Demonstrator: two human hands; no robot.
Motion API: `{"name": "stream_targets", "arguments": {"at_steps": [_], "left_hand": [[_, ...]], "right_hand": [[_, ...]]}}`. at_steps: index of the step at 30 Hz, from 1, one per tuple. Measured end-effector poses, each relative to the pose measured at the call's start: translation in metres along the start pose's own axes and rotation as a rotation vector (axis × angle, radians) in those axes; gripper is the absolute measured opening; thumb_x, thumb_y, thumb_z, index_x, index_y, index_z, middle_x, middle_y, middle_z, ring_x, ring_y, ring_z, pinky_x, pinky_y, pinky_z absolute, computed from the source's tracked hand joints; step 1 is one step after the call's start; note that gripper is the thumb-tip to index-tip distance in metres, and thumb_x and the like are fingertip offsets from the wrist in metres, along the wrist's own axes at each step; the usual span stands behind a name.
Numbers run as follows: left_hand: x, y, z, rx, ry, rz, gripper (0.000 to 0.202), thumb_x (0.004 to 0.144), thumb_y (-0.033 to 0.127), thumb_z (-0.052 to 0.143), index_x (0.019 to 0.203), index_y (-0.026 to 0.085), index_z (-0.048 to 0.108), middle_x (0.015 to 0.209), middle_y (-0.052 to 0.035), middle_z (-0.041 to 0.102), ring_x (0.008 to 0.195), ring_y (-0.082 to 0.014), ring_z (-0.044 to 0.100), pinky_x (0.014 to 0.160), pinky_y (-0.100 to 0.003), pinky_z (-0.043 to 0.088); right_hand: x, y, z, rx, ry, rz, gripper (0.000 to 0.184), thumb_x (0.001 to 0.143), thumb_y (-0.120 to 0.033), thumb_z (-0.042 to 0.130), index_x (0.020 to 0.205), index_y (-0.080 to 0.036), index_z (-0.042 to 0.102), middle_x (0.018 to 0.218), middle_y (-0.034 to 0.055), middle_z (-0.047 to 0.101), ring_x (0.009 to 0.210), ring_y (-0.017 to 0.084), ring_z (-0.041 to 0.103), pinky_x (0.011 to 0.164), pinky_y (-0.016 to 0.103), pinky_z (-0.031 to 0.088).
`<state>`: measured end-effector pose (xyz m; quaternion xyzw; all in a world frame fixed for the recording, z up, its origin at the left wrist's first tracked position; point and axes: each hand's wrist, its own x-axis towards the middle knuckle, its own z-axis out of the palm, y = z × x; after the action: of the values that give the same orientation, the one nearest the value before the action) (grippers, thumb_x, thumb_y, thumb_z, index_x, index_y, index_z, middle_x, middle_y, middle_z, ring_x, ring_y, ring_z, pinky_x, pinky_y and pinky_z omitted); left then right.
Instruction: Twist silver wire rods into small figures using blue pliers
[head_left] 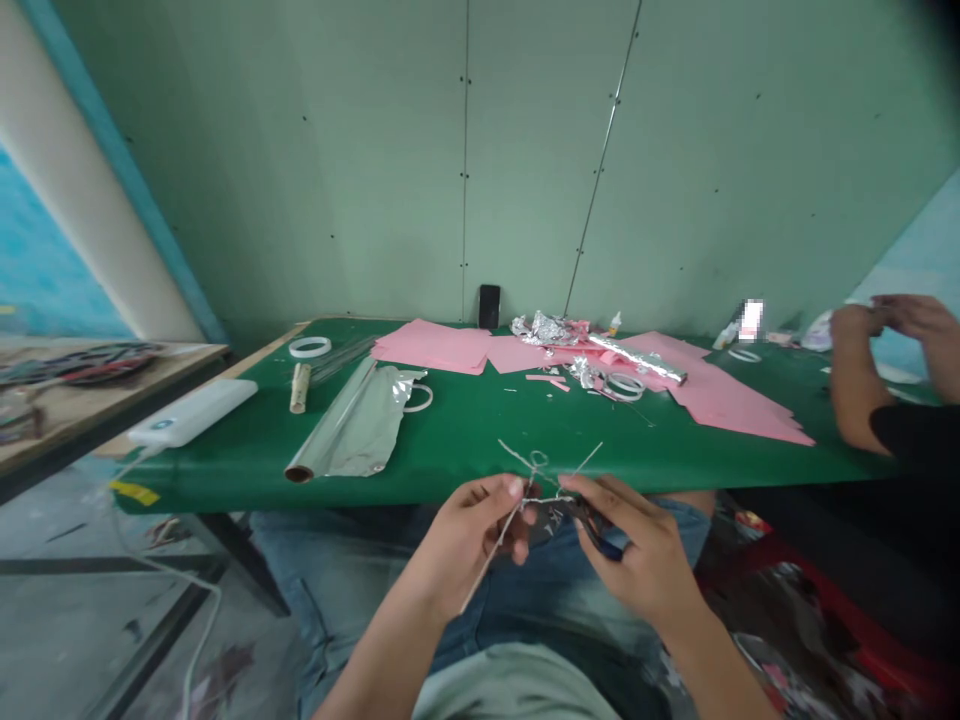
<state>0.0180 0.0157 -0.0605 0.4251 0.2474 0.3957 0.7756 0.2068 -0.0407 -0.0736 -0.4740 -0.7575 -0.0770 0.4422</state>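
My left grip (491, 515) pinching white wire (544, 499), my right grip (634, 540) around a dark tool (606, 545) (blue-handled), lower centre of the frame

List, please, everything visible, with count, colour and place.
Wire frame: one, whitish, front centre
Pliers: one, dark, at frame's right
Foil roll: one, silver, front left
Foil pieces: several, silver, back right
Paper sheets: many, pink, table's back
Rings: four, white, along table
Smartphone: one, black, against wall
Corded device: one, white, left end
Small roll: one, beige, left
Bottle: one, white, by wall
Table: one, green, centre
Clutter: blurred, far right
Co-worker's hands: two, far right
Left hand: one, at frame
Right hand: one, around pliers
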Motion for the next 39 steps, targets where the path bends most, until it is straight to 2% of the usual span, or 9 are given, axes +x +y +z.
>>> {"name": "stream_targets", "arguments": {"at_steps": [7,10,13,18,22,25,28,33,39], "left_hand": [[-0.006,0.009,-0.002,-0.055,-0.044,0.003,0.036,0.072,0.044,0.081,0.077,0.012,0.066,0.065,0.0002,0.063,0.039,-0.0083,0.056,0.039,-0.020,0.049],[-0.007,0.010,-0.003,-0.033,-0.061,0.012,0.032,0.070,0.038,0.084,0.078,0.013,0.064,0.066,0.0004,0.065,0.038,-0.0082,0.058,0.041,-0.020,0.051],[-0.007,0.011,-0.003,0.021,-0.026,0.086,0.028,0.071,0.031,0.083,0.077,0.015,0.062,0.068,0.0006,0.068,0.041,-0.0090,0.061,0.043,-0.018,0.051],[-0.009,0.011,0.001,0.114,0.024,0.161,0.026,0.074,0.031,0.081,0.079,0.015,0.062,0.068,0.0009,0.068,0.043,-0.0101,0.063,0.043,-0.019,0.050],[-0.009,0.013,0.002,0.158,0.061,0.148,0.028,0.075,0.034,0.081,0.085,0.016,0.062,0.072,0.0006,0.069,0.045,-0.0110,0.065,0.047,-0.021,0.054],[-0.009,0.014,0.001,0.213,0.016,0.093,0.028,0.076,0.036,0.079,0.083,0.014,0.063,0.075,-0.0023,0.072,0.048,-0.0106,0.066,0.051,-0.021,0.055],[-0.008,0.012,0.000,0.236,-0.009,0.094,0.027,0.079,0.035,0.077,0.077,0.014,0.060,0.071,-0.0030,0.072,0.047,-0.0105,0.066,0.049,-0.019,0.052],[-0.009,0.011,0.002,0.239,0.009,0.201,0.025,0.082,0.033,0.074,0.076,0.016,0.057,0.066,-0.0006,0.070,0.038,-0.0079,0.058,0.038,-0.016,0.040],[-0.011,0.015,0.011,0.100,0.048,0.281,0.021,0.086,0.029,0.068,0.077,0.017,0.053,0.064,0.0029,0.065,0.031,-0.0023,0.045,0.033,-0.013,0.029]], "right_hand": [[0.000,0.001,-0.005,-0.086,0.040,-0.056,0.044,0.085,-0.008,0.051,0.123,-0.027,0.064,0.084,0.0034,0.069,0.072,0.016,0.067,0.068,0.027,0.057],[0.000,0.002,-0.006,-0.130,0.040,-0.086,0.046,0.085,-0.007,0.051,0.123,-0.027,0.064,0.082,0.0030,0.068,0.071,0.016,0.066,0.067,0.027,0.057],[-0.003,0.004,-0.005,-0.119,0.022,-0.049,0.049,0.082,-0.007,0.052,0.125,-0.027,0.063,0.086,0.0037,0.069,0.074,0.016,0.067,0.068,0.027,0.057],[-0.007,0.004,-0.001,-0.080,0.018,0.015,0.047,0.083,-0.009,0.051,0.124,-0.026,0.064,0.087,0.0044,0.070,0.066,0.015,0.066,0.065,0.026,0.058],[-0.008,0.005,-0.001,-0.133,0.043,-0.004,0.047,0.084,-0.009,0.051,0.126,-0.026,0.063,0.089,0.0054,0.070,0.076,0.018,0.069,0.070,0.028,0.058],[-0.010,0.008,-0.002,-0.163,0.013,-0.023,0.051,0.082,-0.008,0.051,0.129,-0.027,0.061,0.092,0.0054,0.070,0.081,0.019,0.069,0.072,0.029,0.058],[-0.011,0.009,-0.001,-0.170,-0.018,-0.032,0.055,0.080,-0.006,0.051,0.130,-0.027,0.059,0.094,0.0055,0.069,0.083,0.020,0.068,0.071,0.029,0.057],[-0.012,0.005,0.001,-0.073,-0.026,0.026,0.056,0.082,-0.006,0.054,0.135,-0.027,0.054,0.098,0.0063,0.067,0.087,0.020,0.066,0.074,0.029,0.056],[-0.006,0.005,-0.005,-0.054,-0.020,0.094,0.061,0.080,-0.005,0.055,0.136,-0.030,0.052,0.097,0.0056,0.060,0.089,0.022,0.061,0.079,0.034,0.053]]}}
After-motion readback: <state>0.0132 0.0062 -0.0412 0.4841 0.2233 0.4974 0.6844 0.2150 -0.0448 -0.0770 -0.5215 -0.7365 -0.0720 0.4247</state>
